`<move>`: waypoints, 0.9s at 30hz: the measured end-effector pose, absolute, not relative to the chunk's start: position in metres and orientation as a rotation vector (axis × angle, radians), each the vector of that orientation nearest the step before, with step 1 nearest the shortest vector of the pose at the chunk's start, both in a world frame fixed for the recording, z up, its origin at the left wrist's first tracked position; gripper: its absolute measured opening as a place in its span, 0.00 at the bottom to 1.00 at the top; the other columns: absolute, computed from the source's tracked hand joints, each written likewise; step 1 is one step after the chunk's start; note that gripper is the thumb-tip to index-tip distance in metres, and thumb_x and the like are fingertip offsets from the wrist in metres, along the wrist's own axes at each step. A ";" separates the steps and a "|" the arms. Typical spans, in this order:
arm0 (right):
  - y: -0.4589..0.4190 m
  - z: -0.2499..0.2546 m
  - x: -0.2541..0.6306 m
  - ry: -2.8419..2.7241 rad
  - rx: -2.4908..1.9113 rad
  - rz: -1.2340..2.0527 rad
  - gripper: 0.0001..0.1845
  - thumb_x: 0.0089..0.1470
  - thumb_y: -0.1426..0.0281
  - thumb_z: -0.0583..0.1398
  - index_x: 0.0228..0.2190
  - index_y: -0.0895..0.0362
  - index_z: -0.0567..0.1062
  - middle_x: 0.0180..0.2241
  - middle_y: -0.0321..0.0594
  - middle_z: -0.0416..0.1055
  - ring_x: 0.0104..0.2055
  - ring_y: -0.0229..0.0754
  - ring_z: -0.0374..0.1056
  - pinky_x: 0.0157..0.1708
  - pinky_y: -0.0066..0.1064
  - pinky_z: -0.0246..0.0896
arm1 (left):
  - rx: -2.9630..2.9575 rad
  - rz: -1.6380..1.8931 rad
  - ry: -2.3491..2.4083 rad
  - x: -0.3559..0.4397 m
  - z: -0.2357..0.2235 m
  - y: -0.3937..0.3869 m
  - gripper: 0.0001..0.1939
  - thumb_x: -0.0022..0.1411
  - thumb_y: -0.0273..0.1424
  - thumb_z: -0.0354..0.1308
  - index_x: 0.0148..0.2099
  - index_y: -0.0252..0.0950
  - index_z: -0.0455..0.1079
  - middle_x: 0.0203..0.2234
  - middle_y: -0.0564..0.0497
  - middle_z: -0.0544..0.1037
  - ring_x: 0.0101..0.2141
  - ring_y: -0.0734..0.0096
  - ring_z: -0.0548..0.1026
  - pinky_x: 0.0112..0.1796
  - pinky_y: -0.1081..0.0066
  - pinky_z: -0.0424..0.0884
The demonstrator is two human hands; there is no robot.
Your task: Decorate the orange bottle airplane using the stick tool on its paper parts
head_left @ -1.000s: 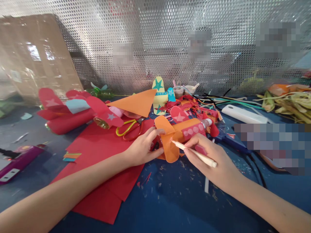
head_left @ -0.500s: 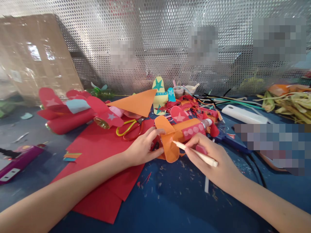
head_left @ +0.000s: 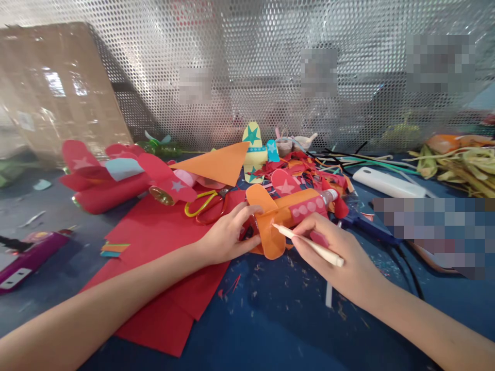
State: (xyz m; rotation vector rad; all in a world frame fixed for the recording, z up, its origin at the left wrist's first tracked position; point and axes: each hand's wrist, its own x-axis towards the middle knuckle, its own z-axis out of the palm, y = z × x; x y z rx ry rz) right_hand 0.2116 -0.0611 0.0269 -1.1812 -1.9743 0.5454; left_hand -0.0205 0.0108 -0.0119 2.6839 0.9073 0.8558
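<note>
An orange paper plane built on a bottle (head_left: pixel 288 211) lies on the blue table (head_left: pixel 294 319), with pink dotted trim and a rounded orange tail fin. My left hand (head_left: pixel 228 234) grips its tail end, fingers curled round it. My right hand (head_left: pixel 334 255) pinches a thin cream stick (head_left: pixel 309 245) like a pen, its tip touching the orange fin.
Red paper sheets (head_left: pixel 162 268) lie under my left arm. Yellow-handled scissors (head_left: pixel 204 204), an orange paper triangle (head_left: pixel 216 164) and a red paper plane (head_left: pixel 112 180) sit behind. Paper scraps (head_left: pixel 309 172), a white case (head_left: pixel 386 181), black cables (head_left: pixel 402 263) and a purple object (head_left: pixel 27 257) surround. A perforated metal screen (head_left: pixel 251 77) closes the back.
The stick's tip has shifted very slightly on the orange fin; both hands otherwise stay where they were.
</note>
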 end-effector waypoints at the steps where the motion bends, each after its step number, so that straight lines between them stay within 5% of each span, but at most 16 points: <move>1: -0.061 0.027 0.212 -1.977 -1.182 0.546 0.06 0.59 0.69 0.55 0.29 0.55 0.68 0.23 0.32 0.69 0.20 0.32 0.61 0.22 0.26 0.55 | 2.684 0.851 0.909 -0.021 -0.012 0.011 0.21 0.64 0.36 0.54 0.55 0.37 0.55 0.49 0.41 0.69 0.48 0.60 0.72 0.45 0.61 0.72; 27: -0.061 0.027 0.211 -1.978 -1.205 0.545 0.07 0.59 0.69 0.55 0.29 0.55 0.68 0.23 0.32 0.69 0.21 0.34 0.62 0.22 0.27 0.55 | 2.677 0.867 0.897 -0.020 -0.011 0.010 0.20 0.63 0.35 0.54 0.54 0.38 0.55 0.46 0.43 0.69 0.44 0.63 0.73 0.42 0.63 0.73</move>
